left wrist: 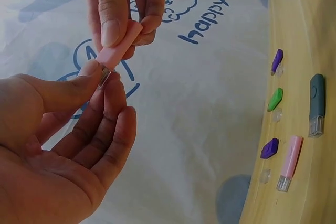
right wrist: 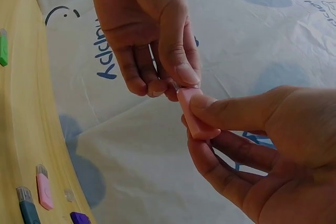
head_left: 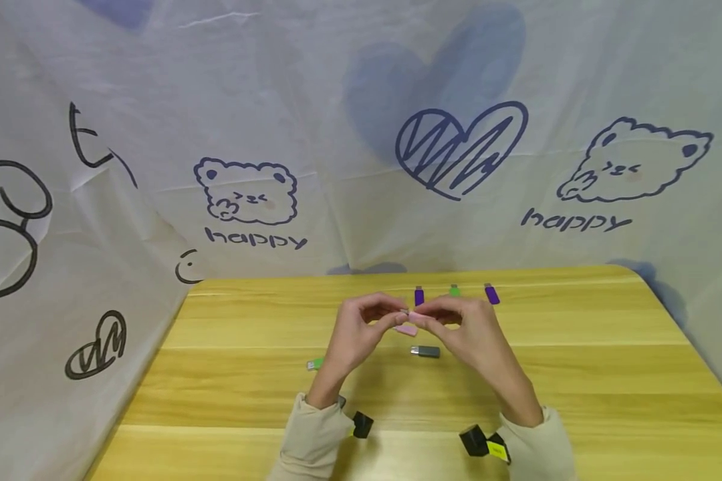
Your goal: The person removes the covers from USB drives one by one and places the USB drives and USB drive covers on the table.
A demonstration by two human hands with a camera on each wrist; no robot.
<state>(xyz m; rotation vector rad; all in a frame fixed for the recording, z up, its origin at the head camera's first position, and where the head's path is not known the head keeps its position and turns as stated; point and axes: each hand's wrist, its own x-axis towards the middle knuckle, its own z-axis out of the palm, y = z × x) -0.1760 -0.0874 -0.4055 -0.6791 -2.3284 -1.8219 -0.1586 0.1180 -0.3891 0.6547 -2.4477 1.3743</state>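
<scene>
Both hands meet over the table on one pink USB flash drive point(left wrist: 119, 47). My right hand point(head_left: 474, 331) pinches its pink body between thumb and fingers. At the other end, my left hand point(head_left: 356, 331) pinches the clear cap point(left wrist: 104, 76) over the connector; the thumb and fingertips partly cover it. In the right wrist view the held drive point(right wrist: 194, 119) tilts, its connector end toward the left fingers. Below the hands on the table lie a second pink flash drive point(head_left: 406, 330) and a dark grey one point(head_left: 426, 351), both with clear caps on.
Toward the table's back edge lie a purple flash drive point(head_left: 419, 295), a green one point(head_left: 454, 290) and another purple one point(head_left: 491, 294), small clear caps point(left wrist: 277, 115) beside them. Another green drive point(head_left: 315, 364) lies at the left. A printed white cloth point(head_left: 337, 200) hangs behind.
</scene>
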